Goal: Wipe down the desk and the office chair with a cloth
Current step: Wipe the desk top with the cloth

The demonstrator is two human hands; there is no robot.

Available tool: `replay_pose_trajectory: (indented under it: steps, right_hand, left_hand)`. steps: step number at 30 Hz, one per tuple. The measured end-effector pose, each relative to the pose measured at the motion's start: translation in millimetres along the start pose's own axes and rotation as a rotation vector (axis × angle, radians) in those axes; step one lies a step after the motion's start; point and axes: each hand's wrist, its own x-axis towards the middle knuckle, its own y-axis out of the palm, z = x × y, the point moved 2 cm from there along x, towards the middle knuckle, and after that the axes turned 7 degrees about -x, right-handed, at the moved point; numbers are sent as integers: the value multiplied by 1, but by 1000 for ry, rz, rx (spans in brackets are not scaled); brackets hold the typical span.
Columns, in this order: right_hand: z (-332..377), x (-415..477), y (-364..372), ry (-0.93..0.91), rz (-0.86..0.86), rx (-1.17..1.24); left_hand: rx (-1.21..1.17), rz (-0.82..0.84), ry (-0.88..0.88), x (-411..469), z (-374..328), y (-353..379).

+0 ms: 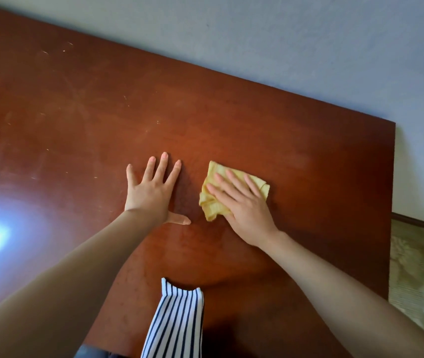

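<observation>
Head camera looked down on a reddish-brown desk (76, 112) that stood against a pale wall (283, 34). The left hand (151, 192) lay flat on the desk surface, palm down, its fingers straight and spread apart, with the thumb pointing to the right, toward the cloth. The right hand (242, 202) pressed down on a yellow cloth (214, 205), with straight fingers slightly apart on top of it; the fingers did not curl around the fabric. The cloth was crumpled and folded, and it lay on the desk just beside the left hand, to its right, near the middle of the desk. Small light scratches and specks were on the left part of the desk, and a bright reflection of light was at the left edge. A striped piece of clothing (177, 319) hung at the bottom, probably part of the person's shirt. At the right, beyond the desk edge, a patterned floor (420, 275) was visible.
</observation>
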Motion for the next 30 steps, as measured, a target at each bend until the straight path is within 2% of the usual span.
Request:
replay_pose_trajectory:
  steps: [4,9,12,17,24,27,30]
  right_hand:
    - [-6,-39,-4,-93,-125,24]
    - [-40,-54,-16,-107,-127,-71]
    - [-73,-51,-24,3,-134,-101]
    - [-132,-28,-36,335,-139,8]
    - [-174,55,-38,707,-243,122]
    - [-167,99,-34,739,-196,55]
    - [-152,140,-26,680,-133,19]
  left_hand:
    - [28,-23,9,-2,2,-1]
    - [21,-45,26,-3,4,2]
    - [21,-61,36,-2,2,3]
    - [-11,-109,64,-1,2,3]
    - [-44,-132,78,3,4,8]
    - [-71,-133,95,0,5,9]
    - [-105,-128,106,1,4,10]
